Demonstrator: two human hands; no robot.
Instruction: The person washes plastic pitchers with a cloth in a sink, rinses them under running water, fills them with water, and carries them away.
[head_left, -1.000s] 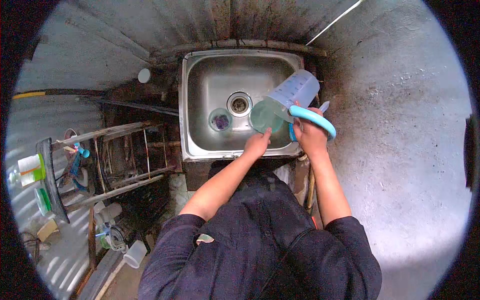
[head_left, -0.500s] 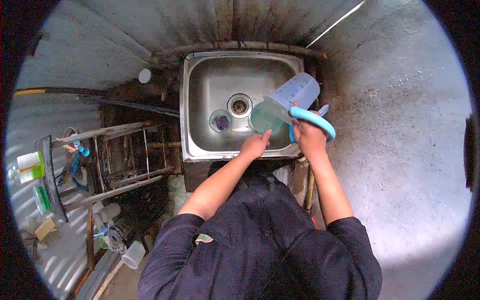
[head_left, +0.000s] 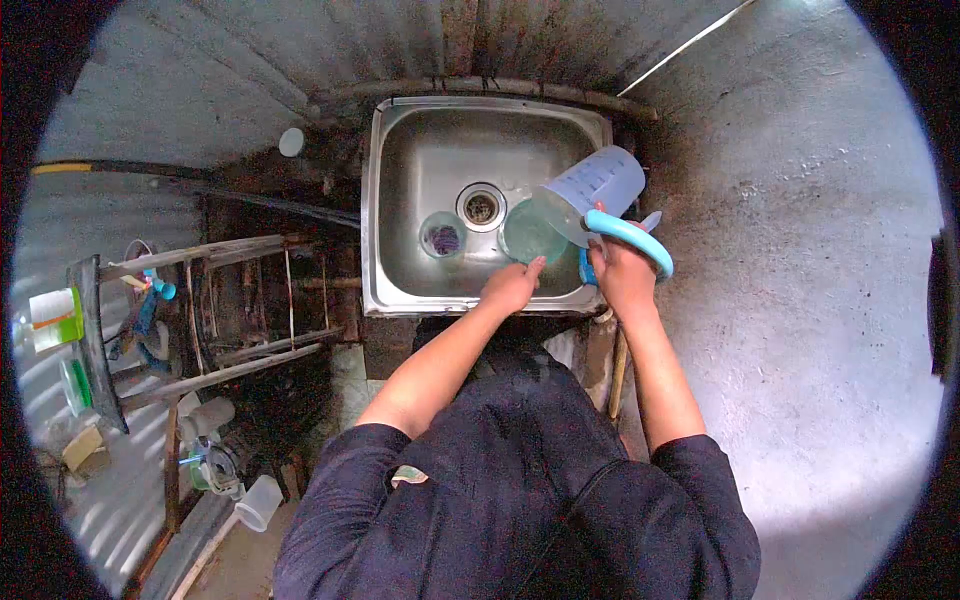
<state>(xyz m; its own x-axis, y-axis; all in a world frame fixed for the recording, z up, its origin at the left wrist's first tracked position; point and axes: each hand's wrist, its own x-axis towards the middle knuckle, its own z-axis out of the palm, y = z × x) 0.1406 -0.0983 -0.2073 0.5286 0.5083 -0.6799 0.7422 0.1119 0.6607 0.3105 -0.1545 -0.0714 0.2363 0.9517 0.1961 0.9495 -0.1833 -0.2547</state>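
Observation:
A translucent measuring pitcher (head_left: 600, 183) with a light blue handle is tilted over a greenish clear bowl (head_left: 532, 234) in the steel sink (head_left: 420, 290). My right hand (head_left: 626, 272) is closed round the pitcher's handle. The pitcher's mouth faces down and left, over the bowl. My left hand (head_left: 511, 286) grips the near rim of the bowl; most of its fingers are hidden. Left of the bowl stands a glass (head_left: 442, 235) with something dark purple inside. Behind them lies the drain (head_left: 481, 205).
At the left is a wooden rack (head_left: 220, 372) with bottles and small items beside it. A white cup (head_left: 259, 502) lies at the lower left. A grey wall (head_left: 800, 300) rises on the right, and corrugated sheeting stands behind the sink.
The view has shifted slightly, so the rack and sink appear a little displaced. Both hands, the tilted pitcher and the bowl keep nearly the same places relative to one another.

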